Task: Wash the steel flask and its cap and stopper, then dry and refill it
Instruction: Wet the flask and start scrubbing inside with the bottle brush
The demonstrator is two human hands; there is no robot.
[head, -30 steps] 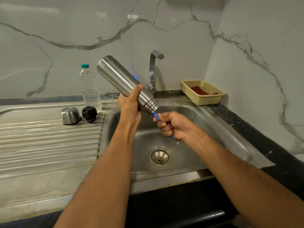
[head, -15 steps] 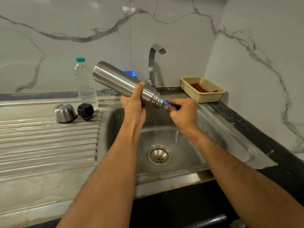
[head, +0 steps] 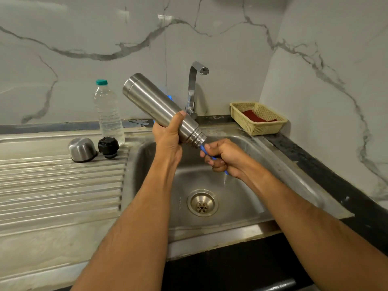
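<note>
A: Steel flask (head: 159, 109) — where is it?

B: Above the sink (head: 237, 198), tilted, base up toward the wall, open threaded mouth pointing down over the basin. The left hand (head: 168, 137) grips its lower body, fingers wrapped behind it, thumb lying along the front.

A: And the other hand?

B: The right hand (head: 225, 157) sits just below the flask's mouth, fingers curled tight round a blue brush handle (head: 203, 149). The handle runs up into the mouth; whatever is at its tip is hidden inside the flask.

A: The cap and stopper?

B: Both left of the sink on the ribbed drainboard (head: 60, 185). The steel cap (head: 82, 149) stands mouth down; the black stopper (head: 108, 147) is just beside it on the sink side, apart from it.

A: Anything else round the sink?

B: A clear plastic bottle (head: 108, 113) with a green lid stands upright behind the stopper. The tap (head: 194, 91) rises behind the sink; I can't make out water running from it. On the bench to the sink's right rear sits a yellow basket (head: 259, 127) with a dark red cloth (head: 255, 117) in it. The drain (head: 202, 203) shows in the basin floor below the hands.
</note>
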